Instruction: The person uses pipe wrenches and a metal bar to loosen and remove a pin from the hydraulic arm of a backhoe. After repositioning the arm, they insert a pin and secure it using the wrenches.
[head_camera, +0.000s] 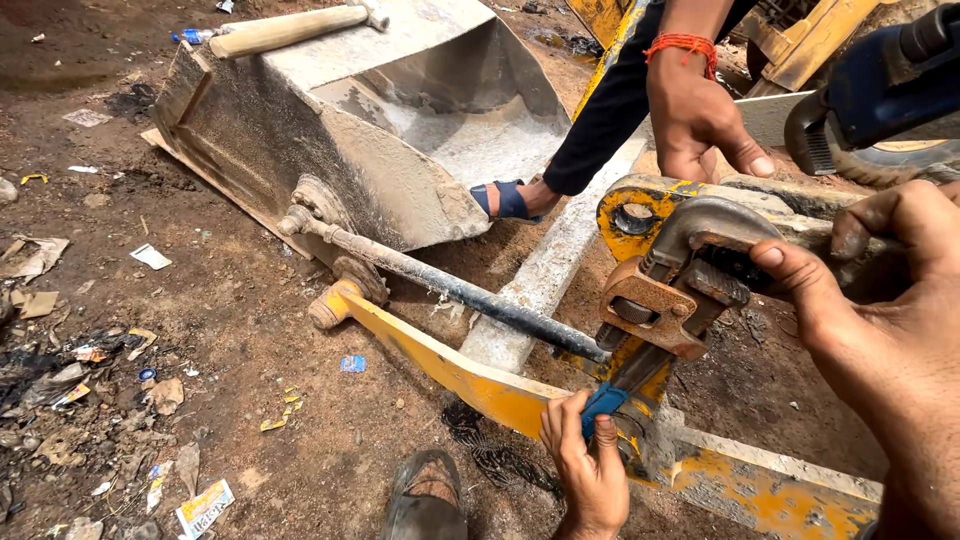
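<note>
Nearest, the left hand (590, 465) is closed tight around the blue grip (603, 403) at the low end of a pipe wrench (670, 300). A worn shoe (425, 500) stands on the dirt ground (250, 330) just beside it. The right hand (880, 320) wraps the wrench's rusty head, thumb on the hooked upper part and fingers curled over the top.

The wrench stands tilted against a yellow steel arm (470, 375), biting where a dark rod (470, 295) meets the arm's pivot. It looks heavy, rigid and rough with rust, so it is unlikely to slip in the palm. The blue grip gives the longest lever, while the head is best steadied from above, with fingers kept out of the teeth.

The arm's long edge runs just under the left hand's knuckles, and its pivot plate crowds the wrench head. Open room lies to the left, over littered ground.

Beyond, a co-worker's hand (700, 120) with an orange thread at the wrist rests on the pivot plate, near the wrench head. The co-worker's sandalled foot (510, 200) stands by a grey digger bucket (400, 130), which blocks the far side.
</note>
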